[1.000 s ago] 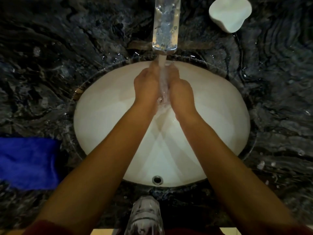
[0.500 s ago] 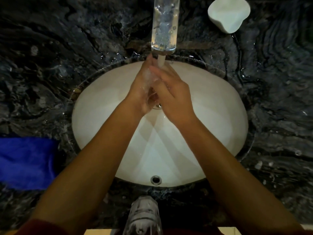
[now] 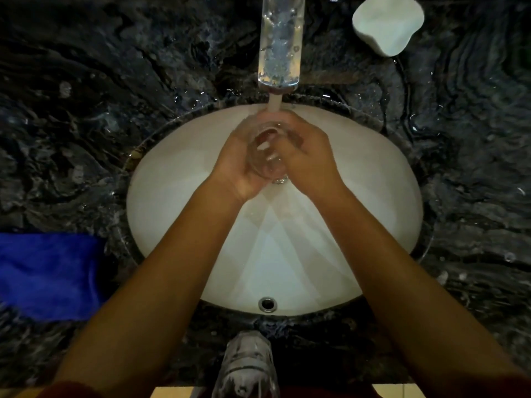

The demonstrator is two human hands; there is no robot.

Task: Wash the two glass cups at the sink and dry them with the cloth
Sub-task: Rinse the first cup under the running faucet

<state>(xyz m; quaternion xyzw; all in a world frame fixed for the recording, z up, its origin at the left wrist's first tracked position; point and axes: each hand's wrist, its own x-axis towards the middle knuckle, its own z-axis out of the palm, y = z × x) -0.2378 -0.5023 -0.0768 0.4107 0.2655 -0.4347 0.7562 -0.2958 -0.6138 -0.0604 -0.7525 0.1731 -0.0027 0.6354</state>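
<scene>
Since half a second ago, the hands have parted to show a glass cup point(image 3: 267, 152) between them, below the tap point(image 3: 279, 44); cloth point(image 3: 48, 274) far left of the tap, unused; left hand point(image 3: 238, 165) wrapped round the cup; right hand point(image 3: 309, 159) curled on it, fingers rubbing; second cup point(image 3: 247, 369) nearest the viewer. Step: washing the first cup; next, likely rinse and set aside.
</scene>
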